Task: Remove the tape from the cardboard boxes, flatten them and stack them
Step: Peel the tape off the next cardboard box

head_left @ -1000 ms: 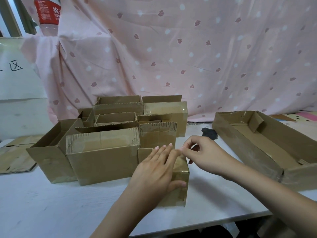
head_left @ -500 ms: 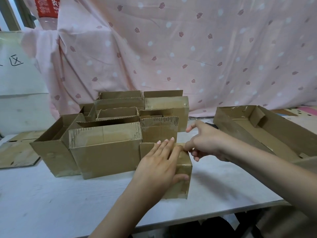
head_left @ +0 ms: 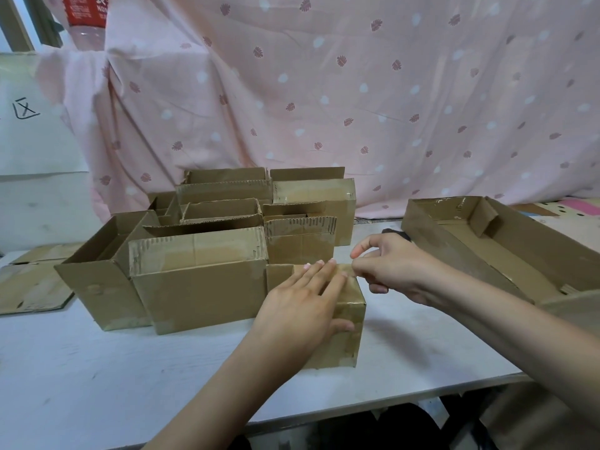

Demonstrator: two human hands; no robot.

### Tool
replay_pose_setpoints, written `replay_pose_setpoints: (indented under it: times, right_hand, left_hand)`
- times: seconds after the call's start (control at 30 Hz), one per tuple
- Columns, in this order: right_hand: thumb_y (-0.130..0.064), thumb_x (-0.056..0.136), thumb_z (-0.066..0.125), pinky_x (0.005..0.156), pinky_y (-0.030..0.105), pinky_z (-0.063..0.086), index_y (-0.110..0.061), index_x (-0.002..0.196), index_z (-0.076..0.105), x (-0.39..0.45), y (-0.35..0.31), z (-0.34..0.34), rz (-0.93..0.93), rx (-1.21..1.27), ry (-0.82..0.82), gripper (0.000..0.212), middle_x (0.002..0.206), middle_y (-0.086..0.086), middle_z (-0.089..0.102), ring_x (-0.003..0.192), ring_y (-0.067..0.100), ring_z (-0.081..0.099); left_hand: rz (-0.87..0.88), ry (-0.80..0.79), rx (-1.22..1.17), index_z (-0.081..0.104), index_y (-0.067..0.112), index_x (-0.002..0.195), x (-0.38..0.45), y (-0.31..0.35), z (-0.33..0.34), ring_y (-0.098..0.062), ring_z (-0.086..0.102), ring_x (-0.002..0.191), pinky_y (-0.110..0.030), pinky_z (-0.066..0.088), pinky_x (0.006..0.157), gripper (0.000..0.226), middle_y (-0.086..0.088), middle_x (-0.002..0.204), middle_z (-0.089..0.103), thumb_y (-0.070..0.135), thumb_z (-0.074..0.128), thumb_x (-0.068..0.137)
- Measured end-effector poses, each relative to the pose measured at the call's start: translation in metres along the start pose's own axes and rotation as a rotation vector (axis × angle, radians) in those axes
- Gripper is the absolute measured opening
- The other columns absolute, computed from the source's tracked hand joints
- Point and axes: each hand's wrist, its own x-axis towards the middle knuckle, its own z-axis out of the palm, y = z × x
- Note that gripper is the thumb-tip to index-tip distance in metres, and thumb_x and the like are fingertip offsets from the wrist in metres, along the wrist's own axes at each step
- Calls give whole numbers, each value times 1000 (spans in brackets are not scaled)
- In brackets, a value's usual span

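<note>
Both hands work the small box (head_left: 344, 323) at the counter (head_left: 97, 368) edge: left hand (head_left: 305, 306) flat on top, right hand (head_left: 393, 267) seemingly pinching tape at its corner. Light, crushable cardboard; brace it.

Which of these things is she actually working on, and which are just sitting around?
In use: small taped box, left hand, right hand, box pile, flattened cardboard.
Lying about: tray, pink cloth, bottle.
</note>
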Motion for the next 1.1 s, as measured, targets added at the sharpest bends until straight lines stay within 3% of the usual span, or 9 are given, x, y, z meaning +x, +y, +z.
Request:
replay_pose_setpoints:
  times: [0.17,0.3,0.43,0.53,0.63,0.73,0.83,0.93,1.1]
  right_hand:
    - [7,86,56,42,25,31,1,104,60,3,5,-2,-5,101,6,19,56,3,54,40,16,34]
    - [7,90,58,46,27,40,3,109,57,4,11,-9,36,176,-71,19,61,9,50,49,20,39]
    - [-18,100,59,55,29,54,-2,113,52,-7,12,-8,-4,171,-60,22,69,13,59,51,26,56]
    - [-37,95,65,57,33,52,-7,98,57,-11,7,-5,-68,-159,22,32,69,13,65,46,26,58]
    - [-44,95,59,67,34,48,-4,71,55,-13,2,-4,9,-489,-93,46,64,14,62,45,23,60]
    - [-43,95,55,66,34,39,-13,61,50,-13,-7,-3,33,-546,-130,45,62,12,55,49,26,51]
    - [-47,89,55,66,36,35,-14,56,51,-11,-16,-1,37,-572,-119,47,62,12,51,51,25,45]
    - [-55,71,55,64,37,35,-18,47,49,-12,-13,0,6,-490,-112,44,59,11,52,52,25,43]
    - [-8,94,43,54,29,41,-10,56,46,-15,7,-7,-5,-109,-195,39,62,9,48,51,21,39]
  left_hand:
    - [-6,27,-63,70,18,112,-2,-3,0,-19,65,116,-30,51,93,69,-6,129,66,67,77,65]
    - [17,-4,-71,37,16,149,0,-2,-6,-18,22,150,-28,13,119,72,-4,163,19,60,51,93]
    - [-35,-18,-44,68,14,115,-2,2,-2,-22,62,121,-31,45,102,69,-10,134,62,65,76,69]
    - [-3,-29,-22,70,13,108,1,3,2,-22,67,112,-34,51,95,70,-11,124,68,65,81,63]
    - [-27,-26,-9,69,12,108,-1,5,2,-24,67,112,-35,51,95,68,-13,124,68,62,83,63]
    - [-44,6,-67,61,12,125,-2,8,-4,-25,54,130,-33,33,110,67,-15,143,54,59,72,79]
    - [31,32,-47,32,12,150,-1,6,-3,-22,18,151,-29,4,120,71,-10,164,16,56,48,96]
    - [-25,44,-23,57,10,132,0,3,-2,-23,49,136,-33,35,112,71,-13,149,47,59,68,82]
    - [4,40,-12,70,13,109,-1,2,1,-22,67,114,-34,52,95,68,-10,125,68,64,79,64]
